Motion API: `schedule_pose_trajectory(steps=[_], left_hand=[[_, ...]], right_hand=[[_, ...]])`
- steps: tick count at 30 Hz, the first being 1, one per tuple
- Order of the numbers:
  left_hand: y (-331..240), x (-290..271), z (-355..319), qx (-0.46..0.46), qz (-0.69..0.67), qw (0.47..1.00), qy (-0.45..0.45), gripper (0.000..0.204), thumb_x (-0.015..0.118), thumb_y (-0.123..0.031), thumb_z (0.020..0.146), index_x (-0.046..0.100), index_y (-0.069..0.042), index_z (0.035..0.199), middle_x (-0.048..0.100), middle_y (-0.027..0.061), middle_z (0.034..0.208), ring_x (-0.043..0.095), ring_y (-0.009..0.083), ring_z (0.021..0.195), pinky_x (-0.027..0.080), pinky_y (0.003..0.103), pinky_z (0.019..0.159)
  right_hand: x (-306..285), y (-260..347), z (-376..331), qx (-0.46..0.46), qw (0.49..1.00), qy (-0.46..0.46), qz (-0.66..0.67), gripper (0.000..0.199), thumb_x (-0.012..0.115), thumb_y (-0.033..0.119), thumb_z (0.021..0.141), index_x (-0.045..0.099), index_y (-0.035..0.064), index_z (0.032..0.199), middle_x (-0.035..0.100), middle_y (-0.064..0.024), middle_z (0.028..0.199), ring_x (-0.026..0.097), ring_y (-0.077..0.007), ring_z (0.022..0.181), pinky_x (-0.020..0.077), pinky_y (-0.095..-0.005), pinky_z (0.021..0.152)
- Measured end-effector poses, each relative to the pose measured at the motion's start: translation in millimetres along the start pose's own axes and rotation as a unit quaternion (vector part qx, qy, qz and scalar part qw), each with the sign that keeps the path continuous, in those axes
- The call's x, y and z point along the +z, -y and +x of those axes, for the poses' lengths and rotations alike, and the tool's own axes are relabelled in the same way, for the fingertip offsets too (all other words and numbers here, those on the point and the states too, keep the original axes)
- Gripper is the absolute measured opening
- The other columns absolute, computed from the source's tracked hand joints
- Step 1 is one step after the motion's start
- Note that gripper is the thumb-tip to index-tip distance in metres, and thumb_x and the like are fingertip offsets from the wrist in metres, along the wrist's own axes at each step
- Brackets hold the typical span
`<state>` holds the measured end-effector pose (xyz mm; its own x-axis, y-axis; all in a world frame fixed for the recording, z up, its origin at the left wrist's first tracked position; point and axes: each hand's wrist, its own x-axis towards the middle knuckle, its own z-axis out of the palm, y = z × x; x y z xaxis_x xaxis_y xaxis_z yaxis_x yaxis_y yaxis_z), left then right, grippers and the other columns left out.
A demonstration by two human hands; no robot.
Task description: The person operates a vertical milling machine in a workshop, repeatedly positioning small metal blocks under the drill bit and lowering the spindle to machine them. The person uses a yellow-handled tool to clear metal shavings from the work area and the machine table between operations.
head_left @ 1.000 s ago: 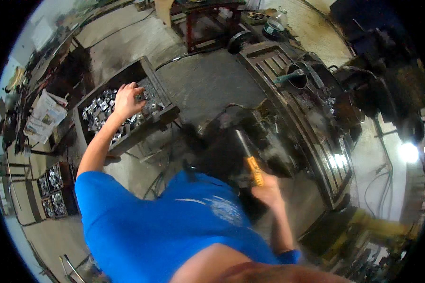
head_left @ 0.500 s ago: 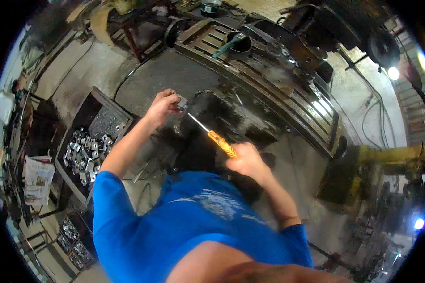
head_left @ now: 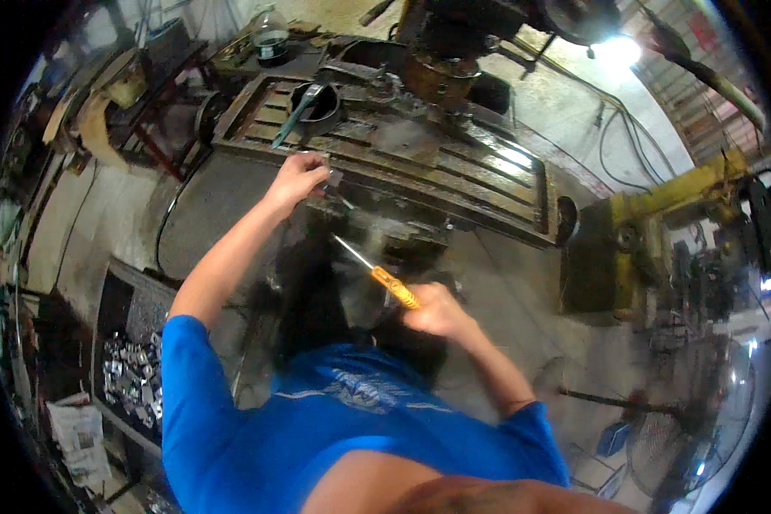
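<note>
1. Lying at the far left, a dark bin (head_left: 124, 300) on the floor held a heap of small shiny metal parts (head_left: 133, 381); a folded newspaper (head_left: 77, 437) sat just below it.
2. Left hand (head_left: 295, 180): arm in a blue sleeve (head_left: 197, 377) stretched forward to the near edge of the machine table (head_left: 454, 171). The grip was pinched shut on a small dark metal piece (head_left: 334, 178), held at that edge; the piece was too small and blurred to name more closely.
3. Black round cup (head_left: 315, 101) stood on the left end of the machine table, with a teal-handled tool (head_left: 289, 124) leaning out of it.
4. Machine table: long, grooved, rusty brown and oily, running from upper left to right of centre, a machine head (head_left: 480, 34) above it.
5. Screwdriver (head_left: 377, 272): orange handle, thin metal shaft pointing up and left toward the left hand, its tip near but apart from the small piece.
6. Right hand (head_left: 437, 310): grip clenched round the orange handle, held below the machine table, in front of the body.
7. Yellow machine arm (head_left: 677, 188) stood at the right, beyond the table.
8. Standing fan (head_left: 702, 420) at the lower right, on the floor.
</note>
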<state>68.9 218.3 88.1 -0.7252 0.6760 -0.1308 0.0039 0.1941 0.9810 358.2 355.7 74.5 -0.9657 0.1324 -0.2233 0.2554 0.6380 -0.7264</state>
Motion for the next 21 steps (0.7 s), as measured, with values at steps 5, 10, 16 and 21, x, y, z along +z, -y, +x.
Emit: schedule_pose_trajectory(steps=[5, 10, 16, 21], left_hand=[[-37.0, 61.0, 70.6, 0.387, 0.509, 0.766, -0.062, 0.023, 0.057, -0.011, 0.069, 0.057, -0.008, 0.092, 0.056, 0.016, 0.078, 0.058, 0.031, 0.068, 0.047, 0.039, 0.059], [-45.4, 95.9, 121.2, 0.493, 0.626, 0.604, -0.014, 0.02, 0.055, -0.009, 0.066, 0.057, -0.005, 0.086, 0.054, 0.0147, 0.092, 0.057, 0.0263, 0.078, 0.045, 0.037, 0.067], [-32.9, 100.1, 123.5, 0.459, 0.679, 0.563, 0.109, 0.027, 0.055, -0.007, 0.067, 0.061, -0.006, 0.094, 0.05, 0.0119, 0.116, 0.048, 0.0305, 0.108, 0.039, 0.037, 0.092], [-36.4, 89.0, 109.4, 0.438, 0.437, 0.784, -0.053, 0.023, 0.056, -0.007, 0.07, 0.063, -0.009, 0.092, 0.057, 0.0094, 0.107, 0.056, 0.0265, 0.096, 0.046, 0.039, 0.08]], right_hand=[[3.2, -21.1, -16.2, 0.012, 1.0, -0.02, -0.016, 0.027, 0.054, 0.022, 0.055, 0.05, -0.0005, 0.068, 0.054, -0.0235, 0.063, 0.055, -0.0404, 0.063, 0.0435, -0.0442, 0.057], [6.2, -28.1, -32.9, 0.005, 0.999, -0.043, -0.002, 0.023, 0.055, 0.019, 0.056, 0.049, -0.001, 0.066, 0.053, -0.0242, 0.061, 0.054, -0.0423, 0.062, 0.0442, -0.0457, 0.056], [-5.1, -40.7, -43.4, 0.015, 0.996, -0.086, 0.03, 0.026, 0.057, 0.02, 0.056, 0.05, -0.0004, 0.069, 0.051, -0.0231, 0.061, 0.053, -0.0394, 0.058, 0.0426, -0.042, 0.054], [-67.7, -54.7, -19.1, 0.056, 0.955, -0.232, 0.176, 0.012, 0.054, 0.007, 0.059, 0.054, -0.0001, 0.068, 0.043, 0.0033, 0.056, 0.039, -0.0056, 0.054, 0.0337, -0.0263, 0.046]])
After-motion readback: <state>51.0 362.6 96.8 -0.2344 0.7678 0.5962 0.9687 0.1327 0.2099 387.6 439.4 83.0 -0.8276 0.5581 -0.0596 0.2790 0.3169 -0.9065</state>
